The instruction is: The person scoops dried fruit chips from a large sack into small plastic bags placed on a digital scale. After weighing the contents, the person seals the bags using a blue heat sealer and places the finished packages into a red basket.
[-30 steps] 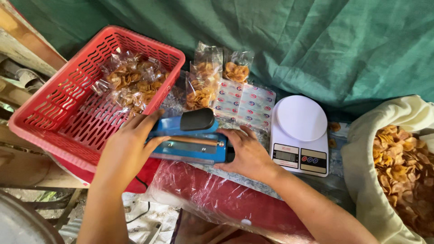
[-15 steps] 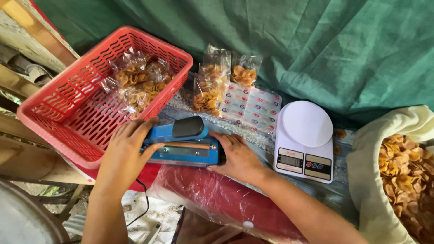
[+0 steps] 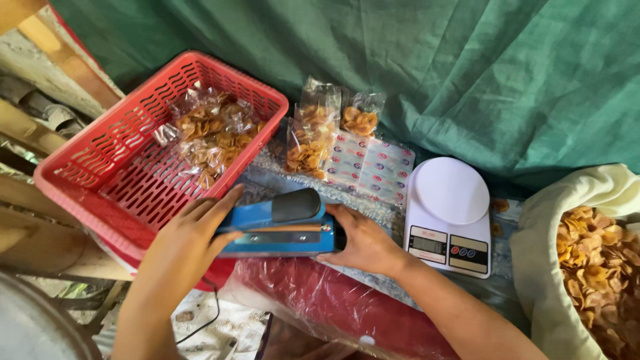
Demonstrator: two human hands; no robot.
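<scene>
A blue heat sealer (image 3: 283, 227) with a black handle lies on the table in front of me. My left hand (image 3: 193, 237) holds its left end, fingers wrapped over the blue body. My right hand (image 3: 363, 243) grips its right end from the side. Behind the sealer two clear bags of orange chips (image 3: 313, 137) stand upright, with a smaller bag (image 3: 360, 117) beside them. A red plastic basket (image 3: 100, 167) at the left holds several filled chip bags (image 3: 210, 133).
A white digital kitchen scale (image 3: 450, 213) sits right of the sealer. A sheet of printed labels (image 3: 373, 167) lies behind it. A big cream sack of loose chips (image 3: 593, 260) stands at the far right. Green tarp (image 3: 433, 67) hangs behind. Red plastic-wrapped bundle (image 3: 320, 300) lies below.
The view has shifted, so everything sits lower and more to the right. Both hands stay on the sealer; the left hand has slid slightly along its left end.
</scene>
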